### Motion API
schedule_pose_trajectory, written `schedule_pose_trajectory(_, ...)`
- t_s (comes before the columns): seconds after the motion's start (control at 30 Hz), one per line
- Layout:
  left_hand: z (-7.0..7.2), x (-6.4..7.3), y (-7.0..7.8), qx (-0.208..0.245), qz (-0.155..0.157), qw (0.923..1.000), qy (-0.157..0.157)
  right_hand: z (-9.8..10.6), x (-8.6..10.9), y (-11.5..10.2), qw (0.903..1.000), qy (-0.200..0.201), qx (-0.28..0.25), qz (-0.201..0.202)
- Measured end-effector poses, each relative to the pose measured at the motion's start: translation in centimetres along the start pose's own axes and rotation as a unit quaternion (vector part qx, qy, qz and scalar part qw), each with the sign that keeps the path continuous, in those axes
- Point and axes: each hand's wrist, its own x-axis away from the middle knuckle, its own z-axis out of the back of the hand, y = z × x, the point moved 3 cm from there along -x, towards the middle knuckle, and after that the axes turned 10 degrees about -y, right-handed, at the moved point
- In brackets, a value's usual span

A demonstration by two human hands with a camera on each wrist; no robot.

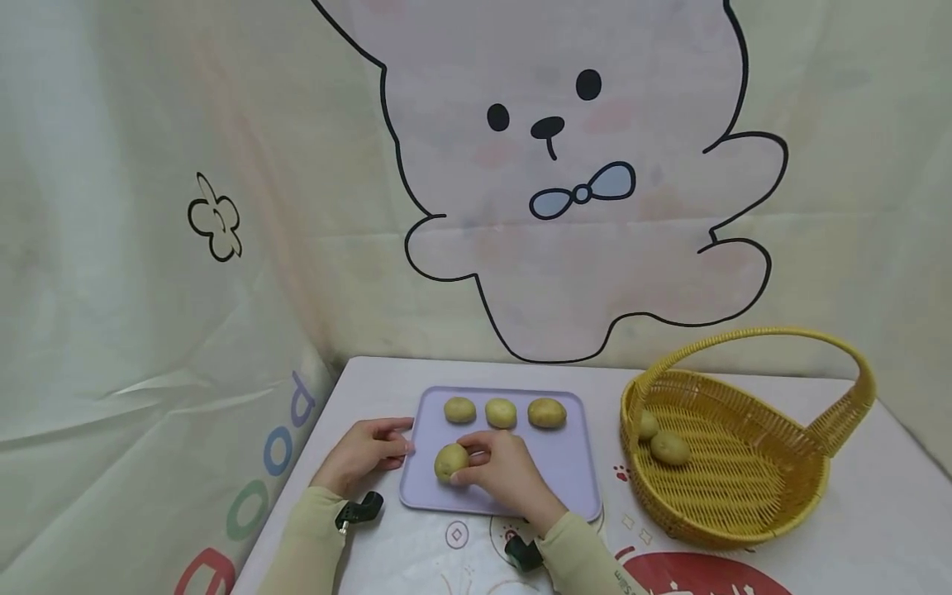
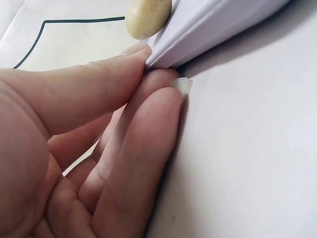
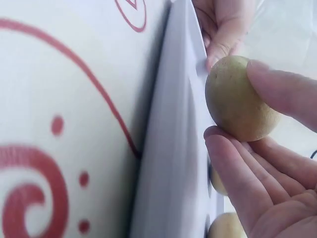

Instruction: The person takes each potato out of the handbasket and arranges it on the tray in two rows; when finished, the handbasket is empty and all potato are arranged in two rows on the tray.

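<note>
My right hand (image 1: 506, 471) holds a potato (image 1: 450, 463) between thumb and fingers, over the front left part of a lilac tray (image 1: 521, 487). The right wrist view shows the potato (image 3: 240, 101) gripped with the thumb on one side and fingers on the other. Along the tray's back lie three more potatoes in a row: left (image 1: 459, 410), middle (image 1: 501, 413) and right (image 1: 546, 413). At the tray's left edge is my left hand (image 1: 368, 450). In the left wrist view its thumb and fingertips pinch the tray's rim (image 2: 198, 37).
To the right of the tray stands a yellow woven basket (image 1: 729, 496) with a tall arched handle (image 1: 759, 332). Two potatoes (image 1: 670, 448) show inside, at its left side. Behind the white table (image 1: 379, 376) hangs a printed backdrop (image 1: 565, 264).
</note>
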Motion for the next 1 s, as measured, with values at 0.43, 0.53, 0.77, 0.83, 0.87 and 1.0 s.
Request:
schedule_pose_trajectory(0.43, 0.1, 0.0, 0.2, -0.007, 0.002, 1.0000, 0.006, -1.3, -0.8, -0.1, 0.9997, -0.008, -0.017, 0.016)
schedule_pose_trajectory(0.53, 0.3, 0.1, 0.2, -0.011, 0.000, 0.9999, 0.005, -1.6, -1.1, -0.2, 0.9997, -0.010, -0.017, 0.014)
schedule_pose_trajectory(0.77, 0.1, 0.2, 0.3, -0.009, 0.004, 0.9999, 0.006, -2.0, -1.3, -0.4, 0.9997, -0.014, -0.015, 0.016)
schedule_pose_trajectory(0.83, 0.1, 0.1, 0.3, -0.006, 0.006, 1.0000, 0.005, -2.0, -1.3, -0.4, 0.9997, -0.014, -0.015, 0.015)
schedule_pose_trajectory(0.87, 0.0, 0.1, 0.2, -0.006, 0.006, 1.0000, 0.003, -2.0, -1.3, -0.3, 0.9997, -0.013, -0.014, 0.015)
schedule_pose_trajectory(1.0, 0.0, -0.1, 0.2, -0.004, 0.004, 1.0000, 0.000, -2.0, -1.3, -0.2, 0.9999, -0.009, 0.000, 0.014)
